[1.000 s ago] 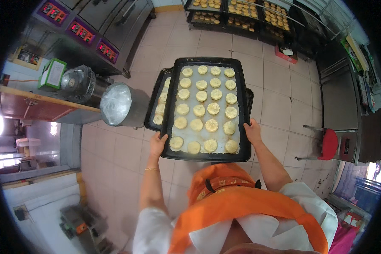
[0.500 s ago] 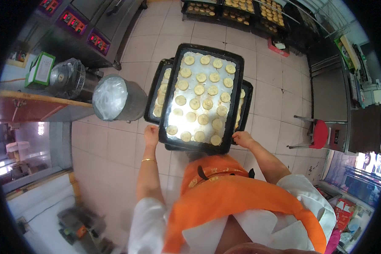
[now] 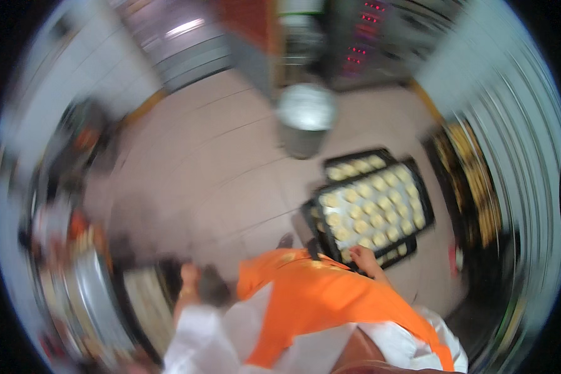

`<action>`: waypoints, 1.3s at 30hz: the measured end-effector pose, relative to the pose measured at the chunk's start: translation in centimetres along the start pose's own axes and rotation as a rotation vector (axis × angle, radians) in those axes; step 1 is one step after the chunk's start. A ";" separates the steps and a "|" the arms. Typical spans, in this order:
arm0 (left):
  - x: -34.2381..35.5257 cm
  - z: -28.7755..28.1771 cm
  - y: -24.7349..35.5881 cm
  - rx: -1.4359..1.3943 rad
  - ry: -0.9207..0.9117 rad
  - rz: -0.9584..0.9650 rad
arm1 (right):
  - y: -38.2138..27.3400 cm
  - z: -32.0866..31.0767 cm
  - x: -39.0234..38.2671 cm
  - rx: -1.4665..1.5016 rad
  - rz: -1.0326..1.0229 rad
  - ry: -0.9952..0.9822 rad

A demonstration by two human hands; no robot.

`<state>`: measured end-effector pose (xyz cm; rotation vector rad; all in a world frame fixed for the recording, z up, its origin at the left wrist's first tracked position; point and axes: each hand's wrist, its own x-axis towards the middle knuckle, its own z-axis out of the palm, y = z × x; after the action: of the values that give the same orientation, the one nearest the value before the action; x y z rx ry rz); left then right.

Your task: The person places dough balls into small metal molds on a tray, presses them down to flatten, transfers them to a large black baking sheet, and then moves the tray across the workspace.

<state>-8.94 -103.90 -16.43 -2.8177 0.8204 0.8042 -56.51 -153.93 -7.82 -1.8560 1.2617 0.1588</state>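
Observation:
A black baking tray [image 3: 425,187] bears rows of round pale cookies [image 3: 383,202]. It rests crosswise over other black trays [image 3: 355,151] of cookies at my right. By the tray's near edge is my right hand [image 3: 363,257]; its fingers are blurred, and I cannot make out whether they touch the rim. Out to the left, my left hand [image 3: 190,273] is away from the trays, beside a dark edge and a pale flat panel [image 3: 146,305]. Motion smears its fingers too. A blurred grey shape [image 3: 214,287] lies just right of that hand.
A metal bin [image 3: 305,121] with a plastic lining stands beyond the trays. Ovens with red displays [image 3: 361,37] are at the back. On the right, a rack [image 3: 474,181] holds trays of baked goods. Pale floor tiles [image 3: 230,168] lie between.
My view has swung to the left. Both hands held the top cookie tray's sides before; now my left hand is off it and far left, while my right stays at its near edge.

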 end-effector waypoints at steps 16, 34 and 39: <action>-51.2 24.4 4.7 -1.272 -0.240 -0.932 | -5.0 9.2 1.4 -0.535 -0.566 -0.565; -66.5 31.5 -16.0 -1.414 0.647 -1.256 | -12.2 28.7 -14.7 -0.794 -0.588 -0.693; -74.0 35.6 -11.8 -1.496 0.541 -1.361 | -12.6 32.6 -17.6 -0.799 -0.671 -0.700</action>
<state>-72.16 -50.58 -9.42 -3.2454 -2.4807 0.2955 -43.64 -117.11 -11.42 -2.4457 0.0290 0.9468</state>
